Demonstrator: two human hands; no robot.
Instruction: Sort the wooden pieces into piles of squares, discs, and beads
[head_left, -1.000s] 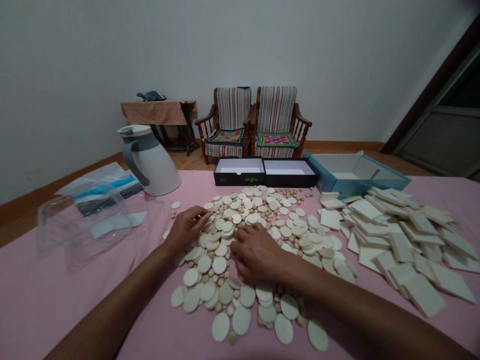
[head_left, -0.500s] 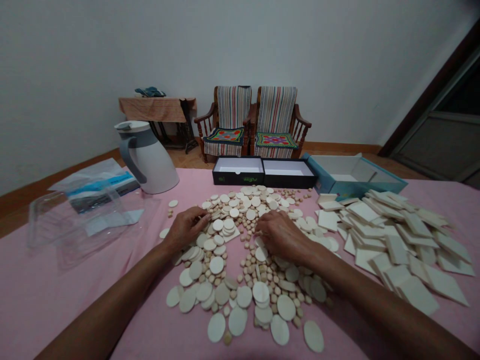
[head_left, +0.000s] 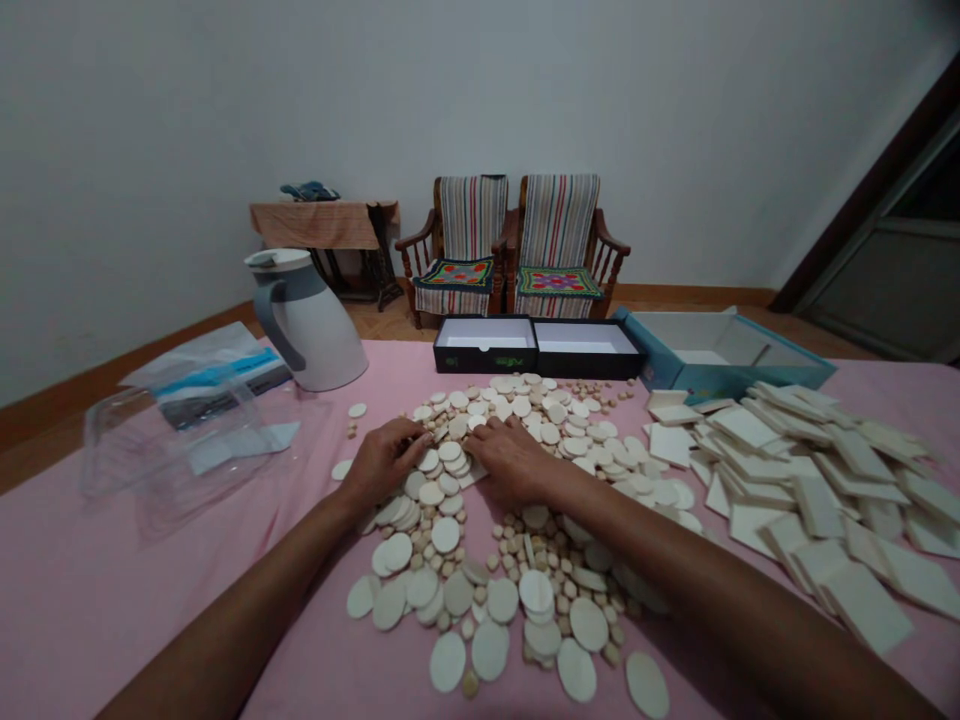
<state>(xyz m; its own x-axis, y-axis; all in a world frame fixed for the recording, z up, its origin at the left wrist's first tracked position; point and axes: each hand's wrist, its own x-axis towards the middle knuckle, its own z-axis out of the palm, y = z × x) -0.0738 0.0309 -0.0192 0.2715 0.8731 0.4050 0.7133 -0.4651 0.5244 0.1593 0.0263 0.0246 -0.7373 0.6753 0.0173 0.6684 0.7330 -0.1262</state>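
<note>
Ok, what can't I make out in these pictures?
Head view:
Right hand: anything held is hidden by the hand itself.
Left hand: whether it holds anything is too small to tell.
Discs: some hidden by the right forearm.
Black box: green print too small.
Dark frame: cut by right edge.

Both hands among pale discs on pink cloth
</note>
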